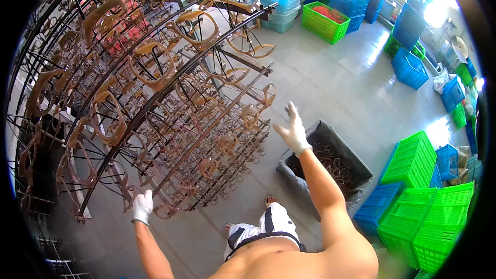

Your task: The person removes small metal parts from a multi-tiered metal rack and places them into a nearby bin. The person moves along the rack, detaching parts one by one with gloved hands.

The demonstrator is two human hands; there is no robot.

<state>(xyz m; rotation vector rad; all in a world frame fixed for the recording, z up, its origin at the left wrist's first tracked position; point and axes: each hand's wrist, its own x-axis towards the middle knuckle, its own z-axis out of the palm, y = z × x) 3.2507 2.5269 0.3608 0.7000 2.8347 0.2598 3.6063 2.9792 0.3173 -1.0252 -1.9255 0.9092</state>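
Observation:
A tall rack [135, 120] of dark rods, hung with many brown eyeglass frames [155, 67], fills the left side. My left hand [142, 207], in a white glove, is closed at the near lower end of a rack rod [192, 154]; its fingers are partly hidden. To the right of the rack, my right hand [293, 133], also gloved, is raised with thumb and fingers spread and nothing in it. Below and beyond that hand, a bin lined with dark plastic [356, 163] stands on the floor, holding a tangle of thin brown pieces [330, 168]. My right forearm crosses over the bin.
Green crates [411, 160] and a blue crate [376, 207] stand stacked at the right. Farther back are more blue crates [349, 1], a green crate with red material [325, 22] and pale-blue tubs [279, 0]. A lone blue crate [409, 68] sits on the grey tiled floor [330, 80].

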